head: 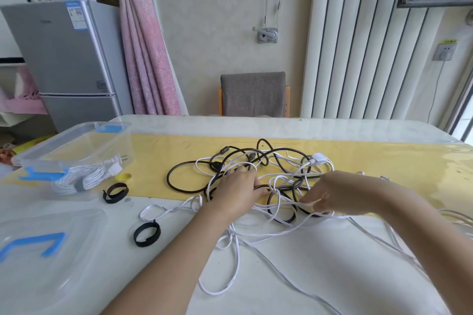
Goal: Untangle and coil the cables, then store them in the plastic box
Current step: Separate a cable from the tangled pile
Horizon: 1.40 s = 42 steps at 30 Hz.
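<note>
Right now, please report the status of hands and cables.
Left hand on tangle. Right hand pinching white cable. One white coil in box. Straps lie aside.

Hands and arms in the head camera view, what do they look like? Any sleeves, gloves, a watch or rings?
They are a person's bare hands and arms. The left hand and right hand wear no gloves, and no ring shows on the fingers in view. The left forearm and right forearm are uncovered to the picture's edge: no sleeves, watch or bracelet visible.
</note>
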### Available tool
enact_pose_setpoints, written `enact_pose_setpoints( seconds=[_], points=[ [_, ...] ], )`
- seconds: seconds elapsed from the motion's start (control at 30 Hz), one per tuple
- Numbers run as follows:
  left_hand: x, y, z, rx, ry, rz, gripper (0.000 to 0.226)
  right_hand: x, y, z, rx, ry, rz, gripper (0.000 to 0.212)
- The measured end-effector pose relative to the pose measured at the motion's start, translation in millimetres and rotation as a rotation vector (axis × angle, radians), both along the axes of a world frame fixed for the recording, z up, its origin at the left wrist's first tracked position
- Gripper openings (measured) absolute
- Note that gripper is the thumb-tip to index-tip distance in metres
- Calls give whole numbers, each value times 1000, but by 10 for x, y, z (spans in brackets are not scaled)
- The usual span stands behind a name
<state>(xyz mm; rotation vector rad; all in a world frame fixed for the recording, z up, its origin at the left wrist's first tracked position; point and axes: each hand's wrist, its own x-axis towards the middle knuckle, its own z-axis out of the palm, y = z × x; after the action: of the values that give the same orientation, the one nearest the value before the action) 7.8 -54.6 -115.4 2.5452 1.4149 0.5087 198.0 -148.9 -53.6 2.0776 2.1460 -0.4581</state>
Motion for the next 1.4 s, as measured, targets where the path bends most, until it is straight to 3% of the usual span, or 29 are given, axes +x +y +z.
enact_pose_setpoints(
  seconds=[0.07, 0.13, 0.23, 0.3, 0.37, 0.47, 0.57, 0.8, 1.0, 1.13, 1.27, 1.4],
  points=[
    [10, -14, 5, 5, 1, 8, 27, -40, -30, 23, -27, -88, 5, 37],
    [12, -32, 14, -5, -5, 11, 27, -73, -24, 19, 82, -64, -27, 33],
    [15, -42, 45, 9, -32, 10, 26, -155, 47, -20, 432, 256, -170, 16],
    [34, -44, 47, 44, -75, 5, 25, -296, 83, -79, 535, 434, -225, 23],
    [47, -52, 55, 77, -106, -7, 24, -438, 111, -192, 515, 463, -201, 26],
    [47, -46, 49, 124, -169, -18, 25, -482, 146, -278, 524, 354, -156, 16],
    [52, -62, 67, 145, -243, 30, 26, -370, 126, -173, 501, 415, -156, 16],
    [85, -85, 92, 134, -276, 117, 23, -92, 59, 52, 354, 781, -222, 15],
    [32, -26, 152, 119, -327, 218, 30, 294, -132, 319, 38, 1097, 206, 10],
    [15, -25, 187, 166, -261, 253, 28, 376, -161, 283, -214, 1049, 262, 15],
    [-2, 12, 162, 240, -101, 216, 24, 262, -169, 312, -248, 800, 249, 7],
    [11, 5, 163, 206, -69, 97, 23, 167, -205, 404, -104, 686, 90, 52]
  ],
)
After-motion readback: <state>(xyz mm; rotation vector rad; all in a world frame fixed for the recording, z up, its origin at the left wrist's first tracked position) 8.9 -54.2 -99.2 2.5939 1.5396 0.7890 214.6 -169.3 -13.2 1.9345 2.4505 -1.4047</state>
